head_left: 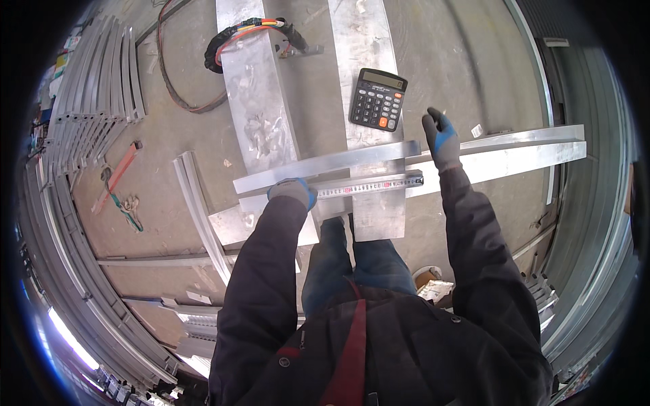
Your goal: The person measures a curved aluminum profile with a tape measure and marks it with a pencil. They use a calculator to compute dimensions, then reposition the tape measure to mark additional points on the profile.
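My left hand (293,192), in a grey glove with blue, is closed over the near end of a tape measure. Its extended blade (365,185) runs to the right along a silver metal bar, ending in a dark tip. Just beyond the blade lies another silver bar (328,165), slightly tilted. My right hand (443,140), gloved alike, is raised beyond the right end of that bar. Its fingers are drawn together; anything between them is too small to make out. A black calculator (378,99) lies to its left on a wide metal beam (365,40).
A second wide beam (261,128) carries a coiled bundle of cables (217,51). Longer metal profiles (508,159) extend to the right. Stacked profiles (101,81) stand at the far left, near a red bar (120,169) and green strap (128,211) on the floor. Racks line both sides.
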`<action>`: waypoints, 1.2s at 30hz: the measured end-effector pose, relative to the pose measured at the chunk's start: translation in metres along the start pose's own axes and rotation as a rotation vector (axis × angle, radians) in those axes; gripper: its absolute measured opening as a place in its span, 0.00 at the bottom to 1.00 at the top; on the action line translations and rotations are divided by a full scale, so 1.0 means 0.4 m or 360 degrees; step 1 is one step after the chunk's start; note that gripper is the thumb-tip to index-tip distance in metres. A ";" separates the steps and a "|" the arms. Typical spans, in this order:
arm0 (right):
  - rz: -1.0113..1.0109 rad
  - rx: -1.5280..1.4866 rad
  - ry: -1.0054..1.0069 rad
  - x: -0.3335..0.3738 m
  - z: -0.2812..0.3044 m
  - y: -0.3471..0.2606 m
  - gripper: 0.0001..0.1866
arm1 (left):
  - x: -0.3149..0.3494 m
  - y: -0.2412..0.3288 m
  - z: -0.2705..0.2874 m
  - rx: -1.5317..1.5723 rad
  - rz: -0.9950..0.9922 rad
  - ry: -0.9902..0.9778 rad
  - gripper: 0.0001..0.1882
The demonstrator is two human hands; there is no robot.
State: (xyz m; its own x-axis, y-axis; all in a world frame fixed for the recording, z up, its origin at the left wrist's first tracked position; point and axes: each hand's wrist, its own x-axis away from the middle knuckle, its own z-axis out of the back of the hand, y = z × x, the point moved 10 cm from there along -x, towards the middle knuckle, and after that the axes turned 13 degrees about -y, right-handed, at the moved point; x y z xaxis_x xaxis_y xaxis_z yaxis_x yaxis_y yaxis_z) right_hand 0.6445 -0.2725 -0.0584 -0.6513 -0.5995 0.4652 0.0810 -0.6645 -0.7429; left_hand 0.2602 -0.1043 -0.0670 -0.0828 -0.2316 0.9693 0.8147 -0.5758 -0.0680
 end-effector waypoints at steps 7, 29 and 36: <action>0.0209 -0.0204 -0.0184 -0.154 -0.057 -0.083 0.34 | -0.009 -0.002 -0.008 -0.0011 -0.0018 0.0002 0.28; 0.0424 -0.0693 -0.0263 -0.138 -0.057 -0.187 0.21 | 0.017 0.004 0.009 0.0020 -0.0293 0.0244 0.25; 0.0356 -0.0947 -0.0431 0.142 0.061 -0.324 0.20 | 0.142 0.007 -0.052 0.0511 -0.0693 -0.0044 0.24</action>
State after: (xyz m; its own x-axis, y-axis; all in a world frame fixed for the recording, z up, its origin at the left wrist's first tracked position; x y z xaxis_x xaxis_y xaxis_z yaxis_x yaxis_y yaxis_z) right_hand 0.6153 -0.2313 0.0761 -0.4495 -0.8355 0.3161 -0.2866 -0.2003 -0.9369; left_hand 0.2457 -0.1353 -0.0169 -0.4404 -0.0018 0.8978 0.8431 -0.3445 0.4128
